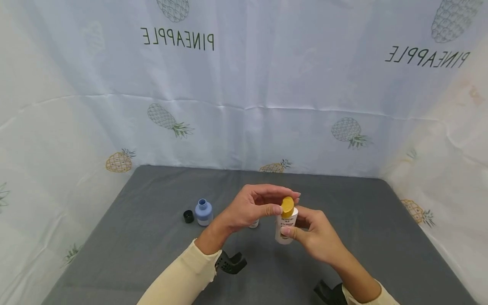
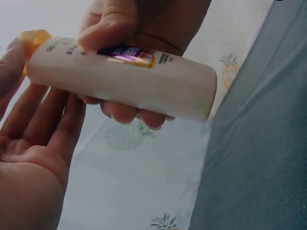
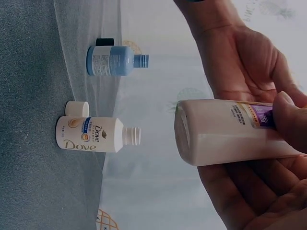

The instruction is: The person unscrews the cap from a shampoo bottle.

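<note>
A pale white bottle (image 1: 283, 237) with a yellow cap (image 1: 287, 206) is raised above the grey table. My right hand (image 1: 322, 239) grips its body, thumb over the purple label seen in the left wrist view. At the top, my left hand (image 1: 248, 207) pinches the cap between thumb and fingers. The cap (image 2: 36, 40) sits on the bottle's neck. Past the bottle (image 3: 216, 132), the right wrist view shows an uncapped white Dove bottle (image 3: 96, 134) with a white cap (image 3: 76, 109) beside it. My left hand mostly hides that bottle in the head view.
Left of my hands, an uncapped blue bottle (image 1: 203, 215) stands on the grey table (image 1: 152, 254). A black cap (image 1: 188, 216) lies beside it. A white curtain (image 1: 244, 127) with pineapple prints hangs behind and along both sides.
</note>
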Motion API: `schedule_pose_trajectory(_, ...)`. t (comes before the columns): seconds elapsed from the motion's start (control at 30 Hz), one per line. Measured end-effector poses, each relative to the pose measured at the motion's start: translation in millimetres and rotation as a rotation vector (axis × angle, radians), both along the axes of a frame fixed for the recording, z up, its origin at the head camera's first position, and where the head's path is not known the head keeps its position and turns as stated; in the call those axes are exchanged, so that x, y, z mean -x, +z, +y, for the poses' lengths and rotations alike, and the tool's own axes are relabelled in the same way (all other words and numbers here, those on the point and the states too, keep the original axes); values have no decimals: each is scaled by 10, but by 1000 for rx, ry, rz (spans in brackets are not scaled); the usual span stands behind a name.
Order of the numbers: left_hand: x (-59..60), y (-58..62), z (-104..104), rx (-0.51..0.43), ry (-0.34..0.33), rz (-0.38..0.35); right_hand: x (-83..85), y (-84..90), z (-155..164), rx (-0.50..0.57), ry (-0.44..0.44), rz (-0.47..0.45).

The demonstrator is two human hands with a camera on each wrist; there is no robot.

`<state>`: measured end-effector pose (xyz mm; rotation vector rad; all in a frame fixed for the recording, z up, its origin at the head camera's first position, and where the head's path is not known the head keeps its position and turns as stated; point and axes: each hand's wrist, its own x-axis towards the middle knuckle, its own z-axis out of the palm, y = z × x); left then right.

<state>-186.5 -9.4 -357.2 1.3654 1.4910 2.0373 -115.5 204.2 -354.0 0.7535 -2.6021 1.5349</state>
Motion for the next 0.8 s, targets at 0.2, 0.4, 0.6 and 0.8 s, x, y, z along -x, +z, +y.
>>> schedule_pose_trajectory(0.2,-108,-25,88,-32,178,-29,-2,-22,-14,13,-18,54)
schedule_pose_trajectory(0.4,-282,-59,212,60,472,-26,-40,-74,-88,33,-154,105)
schedule_pose_trajectory(0.6,-302,-74,236,-9,490,-26,-53,-85,-119,54,-162,84)
schedule_pose_trajectory(0.8,-173,-29,121,-133,195,-19,-62,-56,-60,61,-61,-19)
